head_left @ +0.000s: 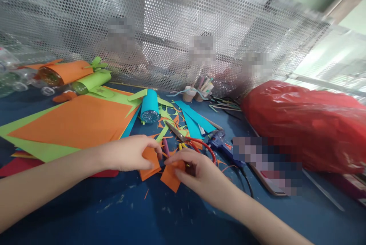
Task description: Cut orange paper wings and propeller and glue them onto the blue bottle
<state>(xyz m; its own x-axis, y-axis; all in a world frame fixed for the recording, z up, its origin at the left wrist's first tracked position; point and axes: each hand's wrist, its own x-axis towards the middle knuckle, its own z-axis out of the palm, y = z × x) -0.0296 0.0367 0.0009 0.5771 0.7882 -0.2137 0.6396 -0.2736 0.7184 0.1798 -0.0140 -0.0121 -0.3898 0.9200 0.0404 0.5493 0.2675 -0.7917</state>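
My left hand (138,153) curls over a small folded-looking piece of orange paper (151,172), thumb on its near face and fingertips at its far edge. Just to the right, my right hand (197,166) pinches an orange paper square (172,178) between thumb and fingers. The two pieces are slightly apart, low over the blue table. Beyond my right hand lie open scissors (178,132) with red handles, and a purple marker-like stick (166,147) shows between my hands. A blue glue gun (224,147) with a black cord rests to the right.
Large orange sheets (77,119) and green sheets lie at left. A blue-wrapped bottle (150,105) stands amid green and orange scraps (168,113). Wrapped bottles (68,72) lie farther left. A red plastic bag (309,123) and a phone (268,176) are right; perforated metal mesh (171,20) stands behind.
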